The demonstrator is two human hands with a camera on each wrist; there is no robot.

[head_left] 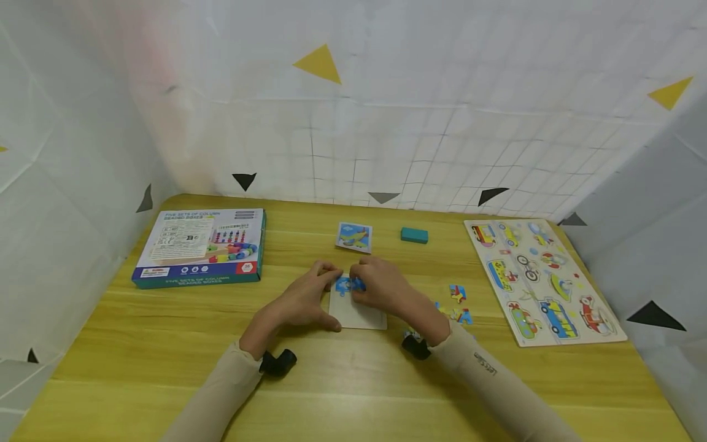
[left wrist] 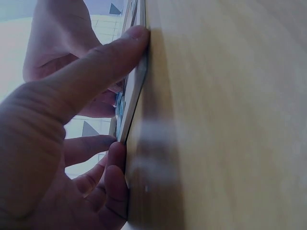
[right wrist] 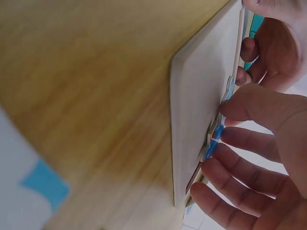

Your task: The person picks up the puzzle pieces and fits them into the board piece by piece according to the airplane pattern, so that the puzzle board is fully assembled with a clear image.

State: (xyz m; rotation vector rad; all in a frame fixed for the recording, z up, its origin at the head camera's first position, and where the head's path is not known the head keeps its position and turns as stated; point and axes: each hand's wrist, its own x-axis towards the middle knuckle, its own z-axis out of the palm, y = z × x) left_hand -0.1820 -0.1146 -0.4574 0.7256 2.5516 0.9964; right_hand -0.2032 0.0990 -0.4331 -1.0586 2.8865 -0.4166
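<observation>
A small pale wooden puzzle board (head_left: 360, 315) lies on the table between the hands. My left hand (head_left: 305, 299) holds it along its left side, thumb at the near corner and fingers around the far one. Blue jigsaw pieces (head_left: 342, 285) sit along the board's far edge. Over that edge, my right hand (head_left: 382, 286) pinches a blue jigsaw piece (right wrist: 214, 139) between thumb and fingers, low against the board. In the left wrist view, the left thumb (left wrist: 136, 34) presses on the board's edge. Part of the far edge is hidden behind the right fingers.
Loose jigsaw pieces (head_left: 458, 293) lie right of the right hand, partly behind the forearm. Beyond the board are a picture card (head_left: 354, 237) and a teal block (head_left: 414, 235). A beaded toy box (head_left: 200, 248) stands left; a vehicle puzzle board (head_left: 544, 279) lies right.
</observation>
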